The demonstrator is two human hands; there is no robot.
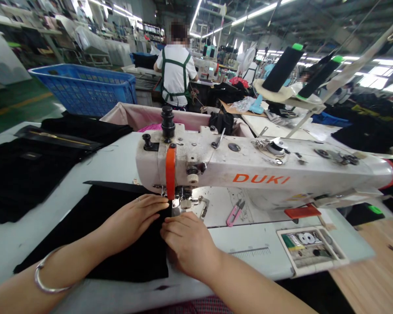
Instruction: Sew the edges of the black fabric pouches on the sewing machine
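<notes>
A piece of black fabric [118, 235] lies under the head of a white sewing machine [212, 161] lettered DUKI. My left hand [140, 218] rests flat on the cloth, fingers stretched toward the presser foot area, with a bracelet on the wrist. Just right of it, my right hand [190, 242] has its fingers curled over the fabric's right edge, in front of the foot. The needle is hidden behind an orange guard [170, 172] and my fingers. Pink thread snips [236, 213] lie on the machine bed to the right.
On the left of the table lies more black fabric [22, 174] with a zipper. An inset tray [314, 250] holds bobbins. Behind stand a pink cloth-lined bin [124, 114], a blue basket [85, 87] and a person [177, 69] facing away. Thread cones [283, 69] stand upper right.
</notes>
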